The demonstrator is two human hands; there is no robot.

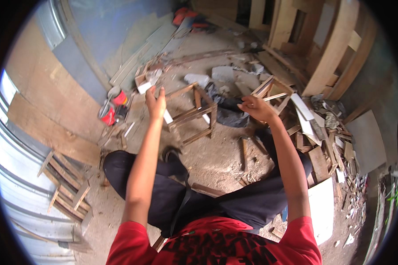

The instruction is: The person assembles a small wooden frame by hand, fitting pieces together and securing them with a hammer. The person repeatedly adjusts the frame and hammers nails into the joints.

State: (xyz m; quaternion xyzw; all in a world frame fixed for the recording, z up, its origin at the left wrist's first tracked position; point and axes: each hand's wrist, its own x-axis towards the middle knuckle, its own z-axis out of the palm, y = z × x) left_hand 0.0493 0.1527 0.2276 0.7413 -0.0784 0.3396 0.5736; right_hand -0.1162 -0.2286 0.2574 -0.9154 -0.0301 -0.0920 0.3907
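Note:
My left hand (155,105) is raised over the left side of a small wooden stool frame (190,116), its thumb and a finger spread apart with nothing visible between them. The frame stands on the floor ahead of me, with bare legs and rails and no seat. Over to the right, my right hand (257,109) is held up with its fingers curled in. Whether something small is in them cannot be made out. Below and beside that hand lies a black plastic bag (234,118). Neither hand visibly touches the stool frame.
Wood offcuts (327,145) and a second small wooden frame (276,86) are heaped at right. Red-labelled cans (107,112) stand by the left wall. Large timber frames (331,57) lean at the back right. A loose stick (244,154) lies before my legs.

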